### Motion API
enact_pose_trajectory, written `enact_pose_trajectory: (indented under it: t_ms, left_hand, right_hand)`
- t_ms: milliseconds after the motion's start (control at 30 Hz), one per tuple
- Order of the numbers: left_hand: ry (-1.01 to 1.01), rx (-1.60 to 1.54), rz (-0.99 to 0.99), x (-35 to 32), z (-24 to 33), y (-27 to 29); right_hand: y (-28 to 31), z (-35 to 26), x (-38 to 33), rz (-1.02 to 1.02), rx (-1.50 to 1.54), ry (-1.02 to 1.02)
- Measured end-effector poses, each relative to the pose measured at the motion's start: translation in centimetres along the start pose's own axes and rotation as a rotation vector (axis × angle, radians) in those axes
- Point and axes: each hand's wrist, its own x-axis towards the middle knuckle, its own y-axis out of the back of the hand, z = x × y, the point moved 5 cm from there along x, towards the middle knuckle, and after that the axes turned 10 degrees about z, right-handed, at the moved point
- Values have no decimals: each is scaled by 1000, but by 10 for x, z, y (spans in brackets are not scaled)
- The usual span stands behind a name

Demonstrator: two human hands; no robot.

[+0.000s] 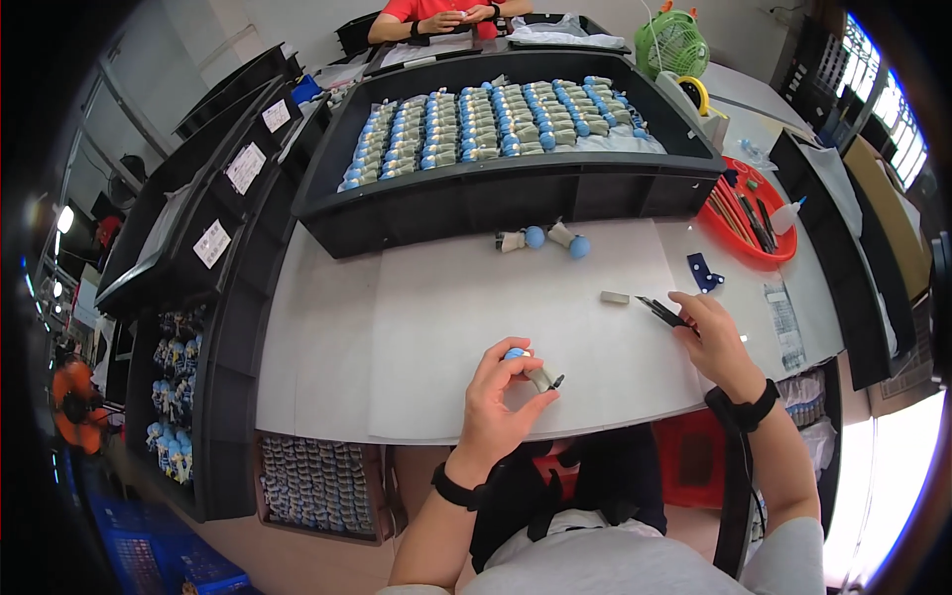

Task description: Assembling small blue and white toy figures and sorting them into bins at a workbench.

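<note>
My left hand point(501, 402) is closed round a small figurine point(538, 378) with a blue head and grey-beige body, tilted over the near part of the table. Part of the figurine is hidden by my fingers. In my right hand point(706, 337) is a slim black pointed tool point(662, 312), its tip toward the left, just beside a small grey block point(615, 297) lying on the table. Farther back, a blue-headed figurine point(516, 239) and another figurine point(568, 239) lie in front of the big black tray.
The black tray point(516, 193) holds many figurines in rows. A red tray point(773, 252) with sticks, brushes and a bottle sits at right, near a dark blue piece point(704, 273). Black crates point(238, 397) flank the left. Across the table, a person's hands point(446, 20) work.
</note>
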Motion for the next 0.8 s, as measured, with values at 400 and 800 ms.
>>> enact_pose_trajectory:
  t_ms: [400,800]
  left_hand:
    - [107,-240,-77,-1,2,2]
    - [155,-283,-104,0,1,3]
  right_hand:
    - [-36,-103,-20,-163,235,258]
    - [-49,-121,-26,63,-53,550]
